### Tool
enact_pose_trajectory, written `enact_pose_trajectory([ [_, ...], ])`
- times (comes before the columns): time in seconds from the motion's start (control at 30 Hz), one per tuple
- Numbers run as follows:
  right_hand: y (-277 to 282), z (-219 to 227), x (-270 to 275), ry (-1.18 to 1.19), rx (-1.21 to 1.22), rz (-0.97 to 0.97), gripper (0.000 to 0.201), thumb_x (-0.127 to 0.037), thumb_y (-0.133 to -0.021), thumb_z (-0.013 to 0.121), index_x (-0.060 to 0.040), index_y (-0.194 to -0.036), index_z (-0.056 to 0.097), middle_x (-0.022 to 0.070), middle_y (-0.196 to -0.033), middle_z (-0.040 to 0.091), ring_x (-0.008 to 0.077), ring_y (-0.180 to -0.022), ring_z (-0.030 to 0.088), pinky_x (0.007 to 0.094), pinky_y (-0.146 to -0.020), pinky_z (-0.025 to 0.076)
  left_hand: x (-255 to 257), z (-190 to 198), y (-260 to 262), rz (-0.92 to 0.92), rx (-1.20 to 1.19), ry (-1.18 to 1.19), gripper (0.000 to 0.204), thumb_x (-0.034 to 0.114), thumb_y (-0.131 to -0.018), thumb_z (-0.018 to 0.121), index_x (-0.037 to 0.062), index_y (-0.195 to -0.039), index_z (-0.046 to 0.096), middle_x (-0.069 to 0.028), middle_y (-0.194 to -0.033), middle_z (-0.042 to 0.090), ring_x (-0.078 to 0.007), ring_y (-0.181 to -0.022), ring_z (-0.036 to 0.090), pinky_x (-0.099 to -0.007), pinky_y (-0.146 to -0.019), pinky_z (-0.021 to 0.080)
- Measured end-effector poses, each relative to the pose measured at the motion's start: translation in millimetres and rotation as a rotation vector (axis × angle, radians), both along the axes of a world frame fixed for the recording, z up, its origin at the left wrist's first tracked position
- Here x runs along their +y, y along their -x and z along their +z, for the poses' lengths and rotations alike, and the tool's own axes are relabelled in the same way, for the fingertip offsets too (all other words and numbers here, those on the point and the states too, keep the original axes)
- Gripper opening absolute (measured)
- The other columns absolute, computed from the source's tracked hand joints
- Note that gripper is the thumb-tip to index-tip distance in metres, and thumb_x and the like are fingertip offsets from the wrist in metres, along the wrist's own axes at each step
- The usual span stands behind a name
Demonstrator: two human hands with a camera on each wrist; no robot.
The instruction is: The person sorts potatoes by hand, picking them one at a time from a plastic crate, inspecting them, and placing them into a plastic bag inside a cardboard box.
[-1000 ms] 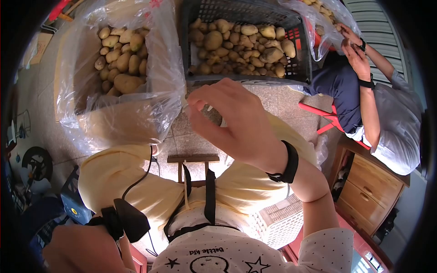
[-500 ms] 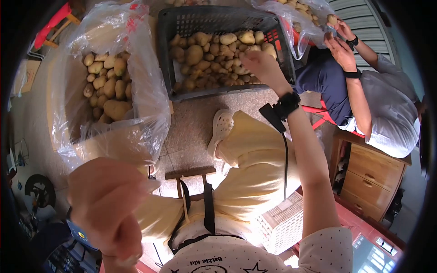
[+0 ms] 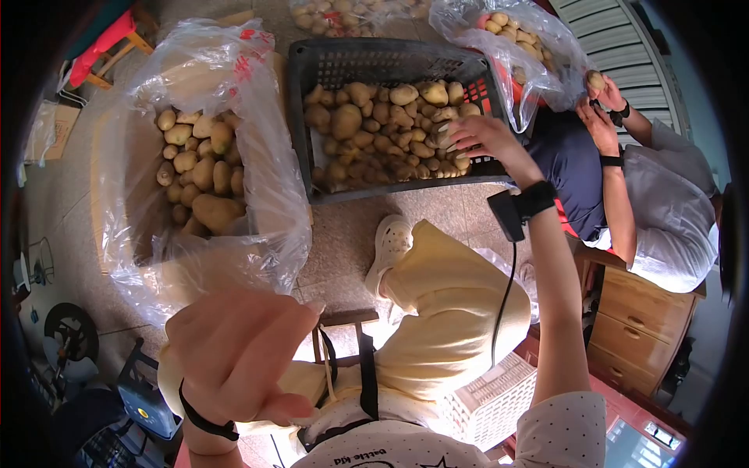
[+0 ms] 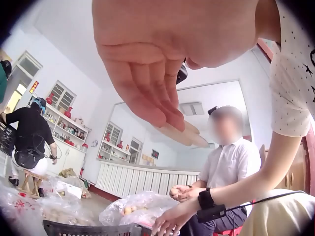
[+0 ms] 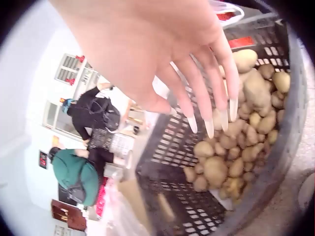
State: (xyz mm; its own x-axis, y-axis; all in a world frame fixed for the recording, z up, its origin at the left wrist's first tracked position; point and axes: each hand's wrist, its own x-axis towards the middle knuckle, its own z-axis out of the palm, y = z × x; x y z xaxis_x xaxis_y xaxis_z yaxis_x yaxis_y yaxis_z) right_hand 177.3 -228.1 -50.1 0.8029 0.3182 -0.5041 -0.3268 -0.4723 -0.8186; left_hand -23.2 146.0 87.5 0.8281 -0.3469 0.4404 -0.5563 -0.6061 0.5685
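My right hand (image 3: 488, 140) reaches over the right end of a black plastic crate (image 3: 406, 189), fingers spread and extended. Beneath and beside its long nails lie potatoes (image 3: 347, 122) of mixed sizes, seen close up in the right wrist view, where nothing sits in the palm (image 5: 142, 49). My left hand (image 3: 242, 351) hovers above my left thigh, fingers loosely bent. The left wrist view shows those fingers (image 4: 142, 93) hanging down with no object among them. Left of the crate stands a cardboard box lined with a clear plastic bag (image 3: 269, 156), holding more potatoes (image 3: 204, 173).
A seated person (image 3: 663, 195) at the right holds a potato (image 3: 596, 80) beside another bag of potatoes (image 3: 515, 39). Further bagged potatoes (image 3: 343, 19) lie behind the crate. A wooden cabinet (image 3: 636, 327), a white basket (image 3: 495, 398) and a small wooden stool (image 3: 347, 318) are near my legs.
My right hand has gone from the middle, in front of the crate, to over its potatoes, then slightly right as its fingers spread. My left hand has risen from the lower left and shifted right.
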Motion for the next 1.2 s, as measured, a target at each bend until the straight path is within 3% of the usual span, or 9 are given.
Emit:
enact_pose_trajectory([
  [0.13, -5.4, 48.0, 7.5, 0.027, -0.026, -0.058, 0.043, -0.038, -0.095, 0.046, -0.0044, -0.118, 0.057, 0.0060, -0.099, 0.065, 0.0136, -0.092, 0.063, 0.0253, -0.079, 0.050, 2.7, 0.7, 3.1, -0.015, 0.026, -0.030, 0.062, 0.058, -0.090, 0.041, 0.0005, -0.089, 0.065, -0.0092, -0.071, 0.062, -0.0252, -0.059, 0.063, -0.0320, -0.050, 0.050],
  [0.4, -37.4, 39.3, -53.5, 0.290, -0.065, -0.158, 0.039, -0.041, -0.086, 0.057, -0.0100, -0.107, 0.065, 0.0020, -0.091, 0.065, 0.0123, -0.079, 0.062, 0.0266, -0.072, 0.050, 2.9, 1.4, 6.4, 0.021, 0.048, -0.006, 0.061, 0.057, -0.090, 0.041, 0.0007, -0.091, 0.065, -0.0092, -0.072, 0.062, -0.0254, -0.060, 0.063, -0.0319, -0.050, 0.049],
  [0.43, -48.4, 24.8, -66.2, 0.292, -0.067, -0.158, 0.039, -0.041, -0.086, 0.057, -0.0100, -0.107, 0.065, 0.0020, -0.091, 0.065, 0.0123, -0.079, 0.062, 0.0266, -0.072, 0.050, 2.0, 1.1, 6.7, 0.019, 0.059, 0.008, 0.060, 0.057, -0.090, 0.042, 0.0008, -0.091, 0.065, -0.0093, -0.071, 0.062, -0.0252, -0.059, 0.062, -0.0320, -0.049, 0.048],
  [0.5, -64.9, -15.6, -90.5, 0.717, -0.196, -0.013, 0.035, -0.038, -0.082, 0.062, -0.0085, -0.100, 0.067, 0.0021, -0.083, 0.065, 0.0130, -0.069, 0.061, 0.0275, -0.062, 0.051, 1.1, 0.3, 5.0, 0.011, 0.066, 0.022, 0.059, 0.056, -0.091, 0.042, 0.0009, -0.091, 0.065, -0.0093, -0.071, 0.062, -0.0250, -0.059, 0.062, -0.0320, -0.049, 0.048],
  [0.6, -63.8, -59.1, -85.4, 0.775, -0.073, -0.012, 0.033, -0.035, -0.077, 0.066, -0.0076, -0.094, 0.067, 0.0029, -0.075, 0.064, 0.0141, -0.066, 0.061, 0.0297, -0.051, 0.050, 2.1, -3.3, 2.6, 0.016, 0.060, 0.002, 0.058, 0.054, -0.091, 0.043, 0.0011, -0.091, 0.065, -0.0091, -0.071, 0.062, -0.0248, -0.058, 0.062, -0.0323, -0.049, 0.048],
  [0.77, -61.1, -141.6, -94.0, 1.087, -0.267, 0.299, 0.035, -0.034, -0.070, 0.072, -0.0051, -0.088, 0.069, 0.0150, -0.088, 0.069, 0.0286, -0.084, 0.067, 0.0388, -0.072, 0.053, 7.6, -8.6, -0.4, 0.049, 0.033, -0.056, 0.057, 0.054, -0.090, 0.045, 0.0008, -0.091, 0.065, -0.0085, -0.071, 0.062, -0.0245, -0.058, 0.062, -0.0328, -0.048, 0.048],
  [0.8, -60.0, -155.8, -101.1, 1.064, -0.242, 0.296, 0.044, -0.039, -0.067, 0.073, -0.0034, -0.093, 0.067, 0.0164, -0.088, 0.068, 0.0321, -0.083, 0.066, 0.0408, -0.077, 0.051, 8.6, -9.1, -1.8, 0.052, 0.024, -0.068, 0.057, 0.054, -0.090, 0.045, 0.0007, -0.091, 0.065, -0.0084, -0.071, 0.062, -0.0245, -0.058, 0.062, -0.0329, -0.048, 0.048],
  [0.83, -57.1, -145.5, -85.3, 1.114, -0.104, 0.355, 0.054, -0.040, -0.068, 0.074, -0.0070, -0.110, 0.064, 0.0164, -0.106, 0.065, 0.0314, -0.102, 0.062, 0.0420, -0.086, 0.050, 8.9, -8.7, -4.3, 0.034, 0.028, -0.073, 0.057, 0.054, -0.089, 0.047, 0.0006, -0.092, 0.065, -0.0082, -0.071, 0.062, -0.0243, -0.058, 0.062, -0.0325, -0.049, 0.049],
  [1.2, -78.3, -215.4, -85.6, 1.228, 0.129, 0.410, 0.053, -0.036, -0.066, 0.076, -0.0088, -0.110, 0.064, 0.0180, -0.114, 0.062, 0.0287, -0.106, 0.060, 0.0381, -0.087, 0.050, 8.9, -14.6, -19.3, 0.012, 0.169, -0.153, 0.056, 0.055, -0.085, 0.053, 0.0011, -0.093, 0.066, -0.0059, -0.074, 0.063, -0.0189, -0.057, 0.061, -0.0286, -0.049, 0.050],
])
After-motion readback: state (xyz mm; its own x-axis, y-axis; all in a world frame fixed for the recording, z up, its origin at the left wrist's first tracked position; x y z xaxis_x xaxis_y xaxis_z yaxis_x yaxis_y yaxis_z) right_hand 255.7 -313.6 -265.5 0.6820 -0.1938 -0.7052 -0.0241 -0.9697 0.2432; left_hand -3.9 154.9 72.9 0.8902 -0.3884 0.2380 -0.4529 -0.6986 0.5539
